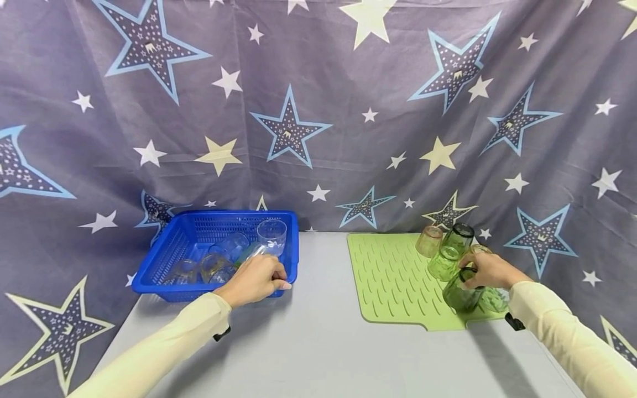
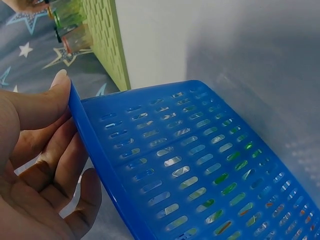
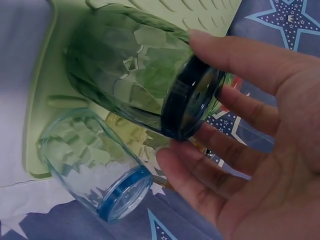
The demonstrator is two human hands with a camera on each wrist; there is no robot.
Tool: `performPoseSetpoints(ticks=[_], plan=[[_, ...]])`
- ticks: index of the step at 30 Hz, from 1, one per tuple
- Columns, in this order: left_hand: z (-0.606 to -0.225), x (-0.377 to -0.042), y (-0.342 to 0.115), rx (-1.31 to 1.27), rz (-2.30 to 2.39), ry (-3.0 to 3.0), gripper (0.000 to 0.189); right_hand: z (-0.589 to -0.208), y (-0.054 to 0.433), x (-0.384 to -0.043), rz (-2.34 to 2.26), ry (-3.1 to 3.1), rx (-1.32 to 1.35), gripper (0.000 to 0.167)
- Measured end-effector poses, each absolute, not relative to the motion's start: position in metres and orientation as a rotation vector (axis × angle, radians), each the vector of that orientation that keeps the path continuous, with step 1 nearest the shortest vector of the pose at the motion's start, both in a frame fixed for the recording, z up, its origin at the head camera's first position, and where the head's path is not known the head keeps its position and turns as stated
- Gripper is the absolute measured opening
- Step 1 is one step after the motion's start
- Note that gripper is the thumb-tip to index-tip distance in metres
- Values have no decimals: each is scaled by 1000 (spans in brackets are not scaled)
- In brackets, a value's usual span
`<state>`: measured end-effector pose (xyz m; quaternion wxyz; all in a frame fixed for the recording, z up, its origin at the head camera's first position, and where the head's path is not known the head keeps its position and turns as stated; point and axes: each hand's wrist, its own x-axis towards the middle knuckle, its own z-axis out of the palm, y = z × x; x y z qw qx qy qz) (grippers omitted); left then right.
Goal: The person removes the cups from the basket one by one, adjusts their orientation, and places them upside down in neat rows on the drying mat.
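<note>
My left hand (image 1: 259, 279) is at the front right of a blue plastic basket (image 1: 292, 243). In the left wrist view it pinches the basket's rim (image 2: 92, 145), thumb on one side and curled fingers on the other. My right hand (image 1: 490, 270) holds an upside-down dark green glass (image 1: 459, 296) by its base, above the front right of a green drying mat (image 1: 388, 276). The right wrist view shows the thumb and fingertips around the dark base (image 3: 187, 100). Next to it a faceted clear glass (image 3: 90, 155) with a blue-tinted base stands upside down.
Behind the held glass, a pinkish glass (image 1: 429, 241), a light green glass (image 1: 443, 264) and another dark green glass (image 1: 459, 236) stand upside down on the mat. Several glasses lie in the basket, including a clear glass (image 1: 272, 235). A starred curtain (image 1: 318, 110) hangs behind the white table (image 1: 323, 342).
</note>
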<state>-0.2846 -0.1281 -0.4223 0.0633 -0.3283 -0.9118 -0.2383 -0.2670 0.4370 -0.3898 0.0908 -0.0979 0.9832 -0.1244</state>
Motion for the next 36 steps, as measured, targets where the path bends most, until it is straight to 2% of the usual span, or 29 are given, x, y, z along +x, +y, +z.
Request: performPoseSetpoints(ticks=[7,16,24,36], plan=[[-422,-284,-130,-997,-720,-2762,8,-391,431,-266,-351,2956,-328,60],[-419,-282,-133,-1043,-671,-2740,11,-392,406,-266,-365,3200,-396,32],[-416,-282,-135,-1096,-658,-2740,10,-399,377,-271,-497,3296,-418,16],[-419,-280,-134,-1035,-698,-2754,6,-418,304,-286,-731,3208,-501,15]])
